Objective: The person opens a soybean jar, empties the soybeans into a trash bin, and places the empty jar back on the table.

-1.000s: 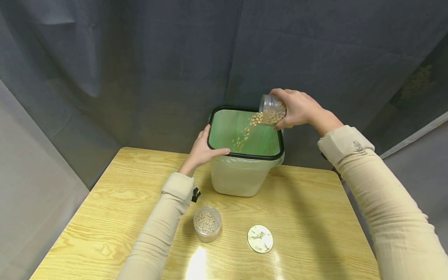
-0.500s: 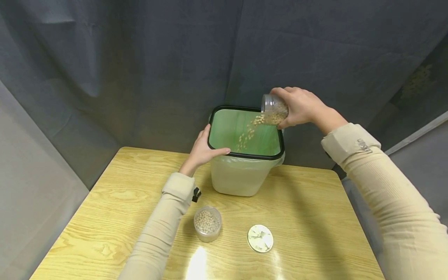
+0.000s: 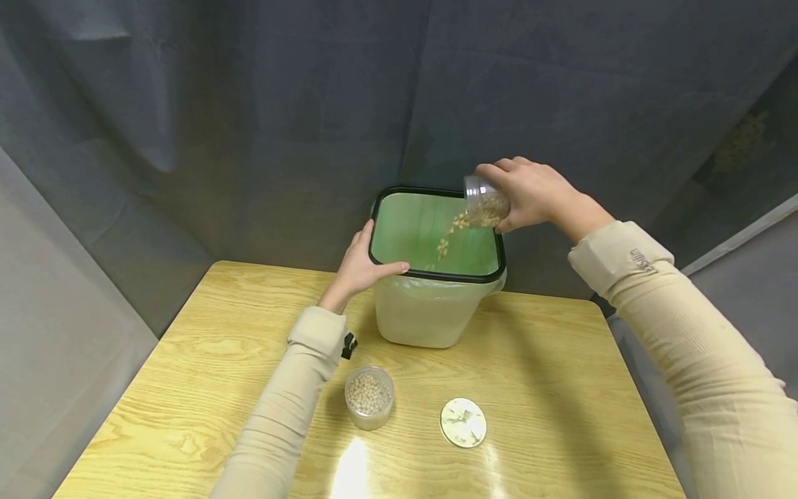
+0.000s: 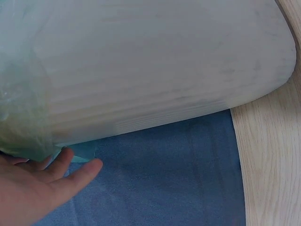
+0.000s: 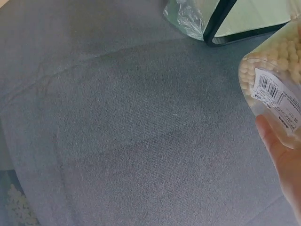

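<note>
My right hand point(image 3: 533, 190) grips a clear jar point(image 3: 480, 195) of small pale yellow beans, tipped on its side over the bin's right part. Beans point(image 3: 442, 247) stream from its mouth into the white trash bin point(image 3: 424, 315), lined with a thin green bag point(image 3: 405, 225) under a black rim point(image 3: 449, 276). The right wrist view shows a barcode label point(image 5: 275, 96) on the jar. My left hand point(image 3: 360, 265) rests against the bin's near-left corner, thumb along the front rim, fingers extended along the left side. In the left wrist view, fingers point(image 4: 77, 176) lie beside the bag's edge.
On the wooden table point(image 3: 218, 346), a second clear jar point(image 3: 369, 420) full of pale round beans stands upright in front of the bin. A round lid point(image 3: 463, 423) lies to its right. Grey cloth point(image 3: 312, 138) hangs behind the table.
Beans keep falling from the tipped jar, and fewer show near its mouth. The right hand and jar shift slightly; my left hand stays at the bin's rim.
</note>
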A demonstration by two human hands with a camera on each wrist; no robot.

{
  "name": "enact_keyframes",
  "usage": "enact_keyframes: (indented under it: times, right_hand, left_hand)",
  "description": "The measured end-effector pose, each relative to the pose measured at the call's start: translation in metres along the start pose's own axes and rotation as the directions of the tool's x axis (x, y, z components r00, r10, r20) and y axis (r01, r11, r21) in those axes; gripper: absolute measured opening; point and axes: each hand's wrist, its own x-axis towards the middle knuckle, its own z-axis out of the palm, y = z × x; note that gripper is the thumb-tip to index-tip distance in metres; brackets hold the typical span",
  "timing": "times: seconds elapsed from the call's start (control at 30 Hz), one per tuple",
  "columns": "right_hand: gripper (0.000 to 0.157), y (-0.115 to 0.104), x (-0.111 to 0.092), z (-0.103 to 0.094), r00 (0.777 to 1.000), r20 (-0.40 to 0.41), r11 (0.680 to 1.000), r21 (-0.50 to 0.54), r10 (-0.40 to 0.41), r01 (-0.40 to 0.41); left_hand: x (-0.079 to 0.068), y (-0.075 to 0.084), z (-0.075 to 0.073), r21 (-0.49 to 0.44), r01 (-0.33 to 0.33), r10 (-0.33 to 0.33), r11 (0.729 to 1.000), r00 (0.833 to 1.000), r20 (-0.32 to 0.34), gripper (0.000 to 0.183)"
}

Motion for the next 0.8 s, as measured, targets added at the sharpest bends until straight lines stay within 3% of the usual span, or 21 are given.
enact_keyframes:
  times: [0.5,0.8]
  right_hand:
    - [0.091,-0.0025,-0.0003,-0.0007,0.997,0.052,0.994,-0.084,-0.058,0.063]
    - [0.091,-0.0022,-0.0010,-0.0015,0.995,0.026,0.989,-0.110,-0.094,0.096]
  left_hand:
    - [-0.0016,0.0008,-0.0012,0.017,0.000,0.000,1.000,1.000,-0.006,0.108]
    - [-0.0025,0.0022,-0.0003,0.012,-0.007,0.007,1.000,1.000,-0.004,0.109]
